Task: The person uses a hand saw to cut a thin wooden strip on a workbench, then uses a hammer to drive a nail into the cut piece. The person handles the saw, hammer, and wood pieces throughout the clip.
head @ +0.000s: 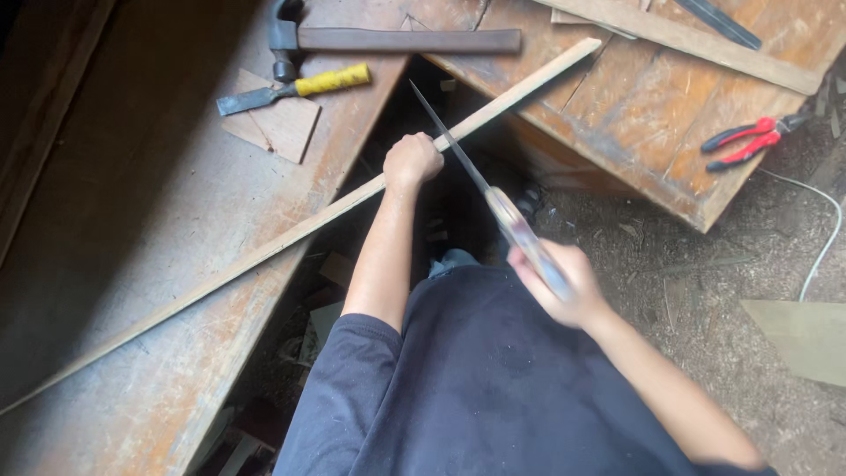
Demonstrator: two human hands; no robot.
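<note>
While blurred, right hand (564, 286) grip (closed) around saw (480, 181).

No packages, no labels, no signs, no screens visible anywhere, neither on the wooden work surfaces nor on the ground around them.

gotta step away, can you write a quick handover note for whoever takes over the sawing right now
Left hand: gripping the long thin wooden strip where it spans the gap between the two wooden benches.
Right hand: holding the handsaw by its handle, blade laid across the strip just right of the left hand; hand is blurred.
Nearby: hammer and yellow-handled chisel on the left bench, red pliers on the right bench.
Done: saw set on the strip; cut depth cannot be seen.
Left: strip is in one piece, not cut through.
</note>
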